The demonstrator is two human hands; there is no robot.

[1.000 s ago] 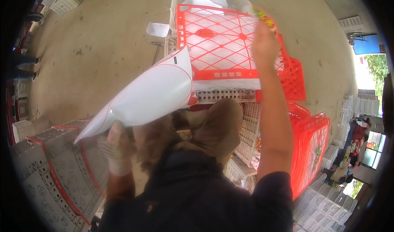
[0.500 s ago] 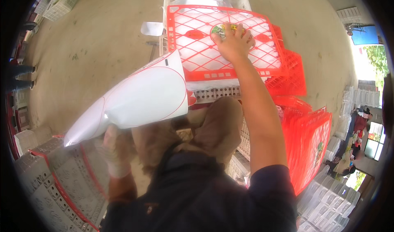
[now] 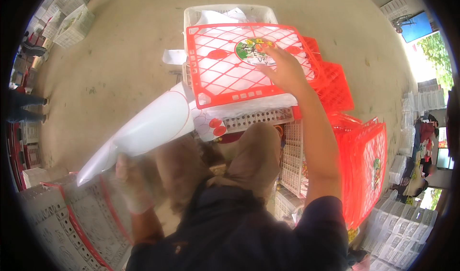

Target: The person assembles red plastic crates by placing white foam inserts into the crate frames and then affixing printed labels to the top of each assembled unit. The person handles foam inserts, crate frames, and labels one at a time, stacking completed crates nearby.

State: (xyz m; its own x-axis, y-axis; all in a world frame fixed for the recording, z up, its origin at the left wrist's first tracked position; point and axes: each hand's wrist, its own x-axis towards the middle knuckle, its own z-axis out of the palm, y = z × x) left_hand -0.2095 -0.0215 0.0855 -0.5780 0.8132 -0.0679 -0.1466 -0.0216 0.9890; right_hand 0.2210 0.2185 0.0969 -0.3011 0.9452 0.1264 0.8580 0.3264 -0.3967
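White perforated crate [image 3: 256, 120] is standing before the knees, white material showing between its near rim and the red lattice lid [image 3: 237, 66] lying on top; an oval label [image 3: 247, 54] is sitting near the lid's middle. Just beyond, an open white tub [image 3: 230, 8] is containing loose white papers [image 3: 218, 17]. Red lattice pieces [image 3: 338, 86] are jutting out past the lid's right end; a bundle of red lids [image 3: 366, 168] is standing on edge at right. Grey-white crates [image 3: 52, 213] are occupying the lower left. The right hand [image 3: 287, 72] is covering part of lid and label, its grip lying loosely open, fingers reaching over the label's right edge, clasping nothing. The left hand [image 3: 128, 182], blurred, is pinching the lower edge of a curled white sheet [image 3: 143, 120]. The sheet is spanning from that grip to the lid's near-left corner, long axis running lower left to upper right, narrow tip pointing lower left. The lid's long axis is running left to right.
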